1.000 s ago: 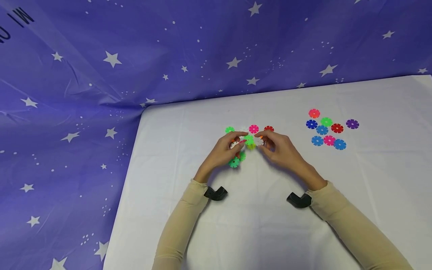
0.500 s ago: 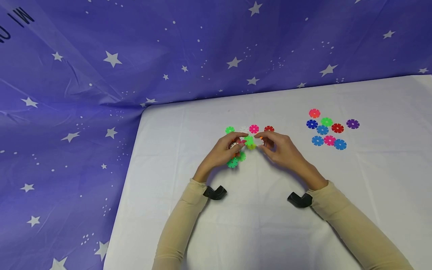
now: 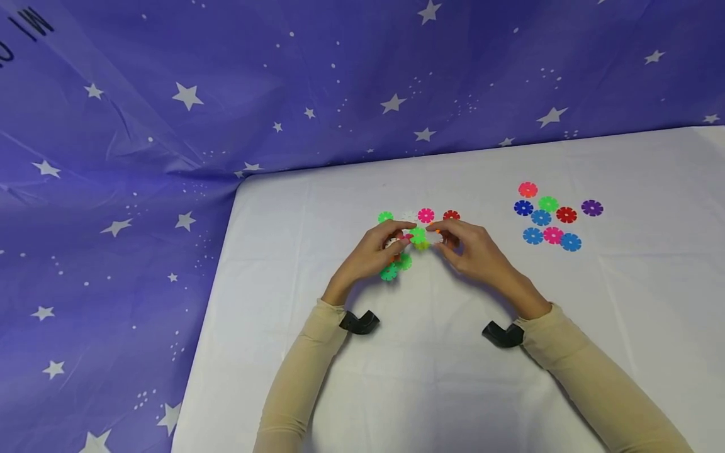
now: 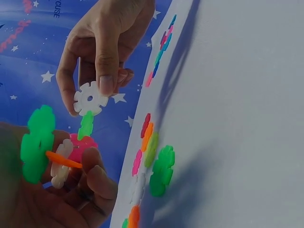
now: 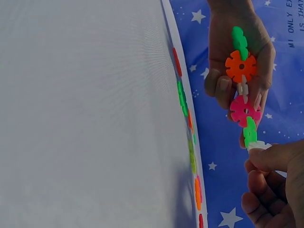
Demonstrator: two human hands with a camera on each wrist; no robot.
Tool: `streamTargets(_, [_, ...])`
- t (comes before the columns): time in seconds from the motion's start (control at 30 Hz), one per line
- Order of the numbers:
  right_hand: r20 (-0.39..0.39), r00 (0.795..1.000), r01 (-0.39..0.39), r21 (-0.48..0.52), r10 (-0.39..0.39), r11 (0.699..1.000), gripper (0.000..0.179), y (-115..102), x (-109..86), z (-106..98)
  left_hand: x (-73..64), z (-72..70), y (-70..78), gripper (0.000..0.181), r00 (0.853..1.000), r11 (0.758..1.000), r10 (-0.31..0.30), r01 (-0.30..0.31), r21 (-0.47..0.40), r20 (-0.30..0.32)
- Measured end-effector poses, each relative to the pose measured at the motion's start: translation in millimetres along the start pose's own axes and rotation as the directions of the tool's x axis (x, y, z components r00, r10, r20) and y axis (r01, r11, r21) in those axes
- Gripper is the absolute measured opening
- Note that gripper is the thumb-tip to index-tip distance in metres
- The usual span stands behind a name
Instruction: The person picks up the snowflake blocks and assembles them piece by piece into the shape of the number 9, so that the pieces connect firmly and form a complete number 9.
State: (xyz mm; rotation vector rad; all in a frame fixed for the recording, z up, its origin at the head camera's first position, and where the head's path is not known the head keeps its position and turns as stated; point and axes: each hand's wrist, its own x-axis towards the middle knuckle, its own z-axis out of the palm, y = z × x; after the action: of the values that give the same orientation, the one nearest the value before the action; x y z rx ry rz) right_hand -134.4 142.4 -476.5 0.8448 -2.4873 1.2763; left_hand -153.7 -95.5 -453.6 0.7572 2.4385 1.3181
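Between the two hands runs a chain of notched snowflake discs joined edge to edge. My left hand (image 3: 375, 251) pinches it at the pink disc (image 5: 238, 107). From there a small white disc (image 5: 242, 89), an orange disc (image 5: 232, 67) and a green disc (image 5: 239, 40) trail toward the left palm. On the pink disc's other side stands a light green disc (image 4: 86, 126). A white disc (image 4: 98, 105) meets its edge, pinched between thumb and fingers of my right hand (image 3: 474, 253). The whole chain is held above the table.
Several loose discs lie just beyond the hands, among them a pink one (image 3: 426, 216) and a red one (image 3: 451, 215). Farther right is another spread group, including a purple disc (image 3: 591, 208). A starry blue cloth (image 3: 340, 82) hangs behind the white table (image 3: 651, 314).
The chain's green end has swung slightly left below the left hand, and the left wrist has shifted a little left. Both hands keep their pinch; the right hand stays nearly still.
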Motion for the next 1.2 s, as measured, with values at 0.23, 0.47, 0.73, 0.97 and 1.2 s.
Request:
streamTargets(0.23, [-0.004,1.0,0.003,-0.009,-0.003,1.0,0.037,-1.1,-0.3,1.1,-0.5,-1.6,0.1,0.034,1.0,1.0,0.006,-0.006,-0.018,0.005])
streamTargets(0.47, [0.009,1.0,0.015,-0.018,-0.014,1.0,0.039,-3.2,-2.1,-0.4,0.7,3.0,-0.8,0.033,1.0,1.0,0.023,-0.023,0.008,0.012])
streamTargets(0.73, [0.039,0.999,0.007,0.044,-0.009,0.999,0.04,-0.7,-2.2,-0.5,1.5,2.2,-3.2,0.037,0.998,0.996,0.069,-0.069,0.064,-0.006])
streamTargets(0.97, [0.13,0.988,-0.116,0.272,0.083,0.955,0.03,3.6,-3.1,-0.9,1.8,3.1,-3.8,0.036,0.996,0.988,0.086,-0.082,0.127,-0.028])
streamTargets(1.2, [0.164,0.978,-0.177,0.336,0.127,0.925,0.027,6.6,-4.8,1.1,0.6,4.5,-0.6,0.036,0.996,0.989,0.081,-0.074,0.131,-0.047])
